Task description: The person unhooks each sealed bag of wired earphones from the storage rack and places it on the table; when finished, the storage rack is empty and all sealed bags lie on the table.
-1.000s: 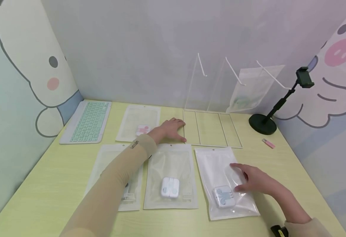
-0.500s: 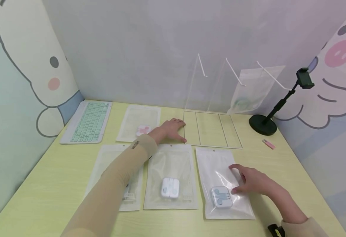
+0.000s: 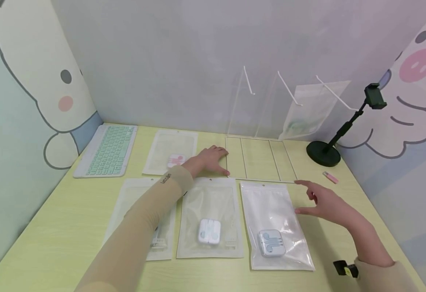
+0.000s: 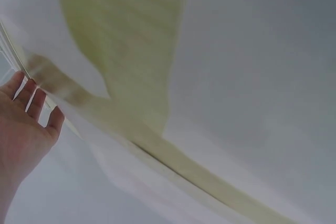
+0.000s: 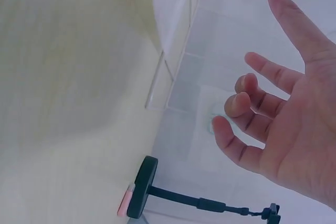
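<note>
My left hand (image 3: 210, 159) lies at the left edge of a white wire rack (image 3: 262, 179), fingers extended and touching its base. In the left wrist view the fingertips meet the rack's thin rod. My right hand (image 3: 326, 201) hovers just right of a clear zip bag (image 3: 271, 207), fingers spread and apart from it; the right wrist view shows nothing in the palm. Inside that bag sits a white earphone case (image 3: 271, 243). Left of it lies a second zip bag (image 3: 213, 202) with another earphone case (image 3: 209, 231). My left sleeve partly covers a third bag (image 3: 136, 190).
At the back, another bag (image 3: 169, 142) holds a pink-marked case (image 3: 176, 159). One bag (image 3: 315, 105) hangs from the rack's right hook. A keyboard (image 3: 110, 150) lies far left. A black phone stand (image 3: 324, 152) and a pink USB stick (image 3: 330, 177) are at right.
My right hand has let go of the right-hand bag and moved up and right. That bag has straightened and shifted slightly left. My left hand has stayed in place.
</note>
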`<state>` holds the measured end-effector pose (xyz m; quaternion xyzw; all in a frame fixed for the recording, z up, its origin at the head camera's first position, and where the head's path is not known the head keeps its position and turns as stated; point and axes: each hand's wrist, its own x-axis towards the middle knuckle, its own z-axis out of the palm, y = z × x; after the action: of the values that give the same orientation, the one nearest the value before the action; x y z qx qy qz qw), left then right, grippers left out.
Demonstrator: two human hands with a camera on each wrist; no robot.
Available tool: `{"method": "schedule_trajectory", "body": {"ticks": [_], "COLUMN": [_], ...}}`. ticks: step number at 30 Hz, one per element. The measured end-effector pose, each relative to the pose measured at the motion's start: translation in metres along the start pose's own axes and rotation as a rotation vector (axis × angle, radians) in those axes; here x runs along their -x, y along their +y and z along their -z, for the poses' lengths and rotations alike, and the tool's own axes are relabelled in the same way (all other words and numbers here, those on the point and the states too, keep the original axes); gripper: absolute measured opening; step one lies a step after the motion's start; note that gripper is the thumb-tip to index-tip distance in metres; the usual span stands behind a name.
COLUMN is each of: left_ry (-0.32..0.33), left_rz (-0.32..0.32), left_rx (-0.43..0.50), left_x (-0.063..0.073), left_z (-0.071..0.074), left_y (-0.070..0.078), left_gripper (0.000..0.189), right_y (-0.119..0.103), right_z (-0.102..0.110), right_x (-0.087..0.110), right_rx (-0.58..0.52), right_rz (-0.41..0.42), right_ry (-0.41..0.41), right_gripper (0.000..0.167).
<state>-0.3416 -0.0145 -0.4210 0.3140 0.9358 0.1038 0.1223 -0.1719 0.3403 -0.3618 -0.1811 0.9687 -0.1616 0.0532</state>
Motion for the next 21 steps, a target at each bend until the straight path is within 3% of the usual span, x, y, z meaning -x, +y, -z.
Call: {"method": "schedule_trajectory", "body": {"ticks": [7, 14, 21], "left_ry": [0.010, 0.012, 0.010], "left_rz": [0.000, 0.010, 0.010], "left_rx": [-0.024, -0.006, -0.032], "left_x": [-0.005, -0.004, -0.004], "left_z": [-0.004, -0.003, -0.004], "left_y": [-0.004, -0.002, -0.001], "left_gripper": [0.093, 0.093, 0.094], "right_y": [0.015, 0.031, 0.046], "right_z": [0.028, 0.045, 0.058], "right_x": [-0.018, -0.040, -0.062], "right_rx": [0.022, 0.021, -0.056], "right_rz": [-0.013, 0.067, -0.026], "right_ry": [0.144, 0.372, 0.522], "right_gripper": [0.084, 0.072, 0.059]}}
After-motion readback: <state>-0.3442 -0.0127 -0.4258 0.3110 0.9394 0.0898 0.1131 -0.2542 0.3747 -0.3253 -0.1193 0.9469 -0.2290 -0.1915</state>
